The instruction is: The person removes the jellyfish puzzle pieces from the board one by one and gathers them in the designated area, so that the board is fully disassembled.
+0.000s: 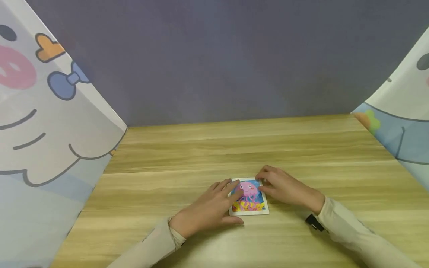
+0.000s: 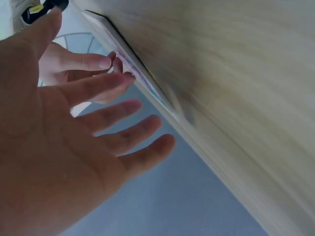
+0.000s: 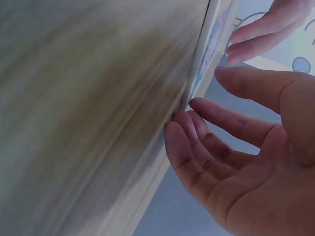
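A square, white-bordered picture board (image 1: 249,213) with a pink jellyfish on a blue ground lies flat on the table. Over its left side my left hand (image 1: 209,210) spreads its fingers, two of them overlapping the picture in the head view. The left wrist view has this left hand (image 2: 74,132) with fingers apart and nothing in them. My right hand (image 1: 285,186) is at the board's upper right corner, fingers bent. From the right wrist, the index fingertip of the right hand (image 3: 236,157) is right at the board's edge, with the thumb standing apart from it.
The wood-grain table (image 1: 161,156) runs back to a dark grey wall (image 1: 214,63). Cartoon-printed panels stand at the left (image 1: 67,126) and right (image 1: 402,111). A black strap (image 1: 314,222) hangs by the right sleeve.
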The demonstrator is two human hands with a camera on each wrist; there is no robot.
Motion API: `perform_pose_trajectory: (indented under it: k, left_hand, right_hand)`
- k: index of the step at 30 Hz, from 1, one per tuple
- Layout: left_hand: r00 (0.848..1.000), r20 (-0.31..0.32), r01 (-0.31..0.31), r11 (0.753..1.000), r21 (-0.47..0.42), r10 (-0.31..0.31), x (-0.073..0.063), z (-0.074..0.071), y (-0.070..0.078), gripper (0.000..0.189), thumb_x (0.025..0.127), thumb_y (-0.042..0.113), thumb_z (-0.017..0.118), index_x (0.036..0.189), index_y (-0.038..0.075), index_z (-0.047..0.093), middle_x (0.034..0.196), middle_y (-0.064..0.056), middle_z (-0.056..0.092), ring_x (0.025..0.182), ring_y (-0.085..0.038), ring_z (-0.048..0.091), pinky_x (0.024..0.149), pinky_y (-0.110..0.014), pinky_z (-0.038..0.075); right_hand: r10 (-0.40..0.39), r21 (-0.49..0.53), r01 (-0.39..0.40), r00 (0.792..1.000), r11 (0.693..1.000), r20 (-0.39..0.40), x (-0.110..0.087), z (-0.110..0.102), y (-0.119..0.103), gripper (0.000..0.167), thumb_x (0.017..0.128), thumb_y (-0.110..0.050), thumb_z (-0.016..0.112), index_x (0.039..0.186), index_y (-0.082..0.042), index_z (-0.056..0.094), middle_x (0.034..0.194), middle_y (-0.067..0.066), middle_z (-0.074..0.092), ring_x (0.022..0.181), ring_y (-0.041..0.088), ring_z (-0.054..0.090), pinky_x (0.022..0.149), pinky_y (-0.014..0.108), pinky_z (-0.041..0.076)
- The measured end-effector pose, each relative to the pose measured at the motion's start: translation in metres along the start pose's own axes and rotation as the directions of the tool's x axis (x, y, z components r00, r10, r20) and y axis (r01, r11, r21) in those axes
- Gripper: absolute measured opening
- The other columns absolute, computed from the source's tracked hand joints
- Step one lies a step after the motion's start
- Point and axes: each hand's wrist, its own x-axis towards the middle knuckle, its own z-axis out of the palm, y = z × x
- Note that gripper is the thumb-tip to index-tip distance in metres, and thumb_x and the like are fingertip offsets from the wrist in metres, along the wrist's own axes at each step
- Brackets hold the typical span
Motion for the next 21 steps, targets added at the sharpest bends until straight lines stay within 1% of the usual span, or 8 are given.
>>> perform_pose_trajectory:
  k: [3,7,12,17,21]
  left_hand:
    - [0.999,0.046,0.009,1.0,-0.025,-0.008,0.004,0.002,0.001,0.077,0.092,0.065,0.054,0.149,0.014,0.046,0.156,-0.015,0.038,0.139,-0.039,0.041,0.107,-0.051,0.041]
    - [0.995,0.09,0.032,0.999,-0.02,-0.03,0.006,0.0,0.001,0.072,0.093,0.059,0.059,0.151,0.019,0.046,0.155,-0.015,0.04,0.139,-0.035,0.041,0.104,-0.049,0.045]
    - [0.995,0.093,0.029,1.0,-0.004,-0.028,0.007,0.0,0.002,0.068,0.092,0.058,0.06,0.149,0.021,0.048,0.152,-0.014,0.044,0.137,-0.033,0.044,0.098,-0.048,0.05]
    - [0.996,0.087,0.02,1.0,0.007,-0.021,0.008,0.001,0.002,0.069,0.091,0.057,0.062,0.148,0.02,0.05,0.152,-0.014,0.045,0.135,-0.033,0.045,0.093,-0.047,0.053]
    - [0.996,0.088,0.014,1.0,-0.001,-0.014,0.007,0.0,0.003,0.068,0.092,0.055,0.062,0.147,0.018,0.049,0.154,-0.011,0.042,0.135,-0.035,0.044,0.092,-0.049,0.053]
  right_hand:
    - [-0.006,0.009,0.006,1.0,1.0,0.001,0.0,0.002,0.0,0.023,0.092,-0.009,0.07,0.114,0.0,0.069,0.107,0.005,0.063,0.089,0.014,0.062,0.073,0.025,0.054]
    - [0.001,-0.005,-0.001,1.0,1.0,-0.02,0.0,0.004,-0.003,0.02,0.092,-0.009,0.069,0.11,0.0,0.069,0.106,0.005,0.062,0.086,0.011,0.06,0.071,0.025,0.053]
    - [0.033,-0.052,-0.036,0.997,0.998,-0.064,-0.001,0.01,-0.011,0.017,0.092,-0.007,0.068,0.106,0.002,0.07,0.106,0.007,0.062,0.086,0.015,0.06,0.07,0.027,0.054]
    - [0.022,-0.162,-0.037,0.995,0.986,-0.092,-0.003,0.016,-0.02,0.016,0.091,-0.006,0.069,0.102,0.006,0.067,0.106,0.011,0.06,0.091,0.02,0.057,0.071,0.032,0.052]
    - [0.013,-0.204,-0.033,0.995,0.978,-0.102,-0.004,0.019,-0.023,0.016,0.091,-0.002,0.068,0.103,0.008,0.064,0.103,0.011,0.057,0.093,0.022,0.055,0.074,0.035,0.052]
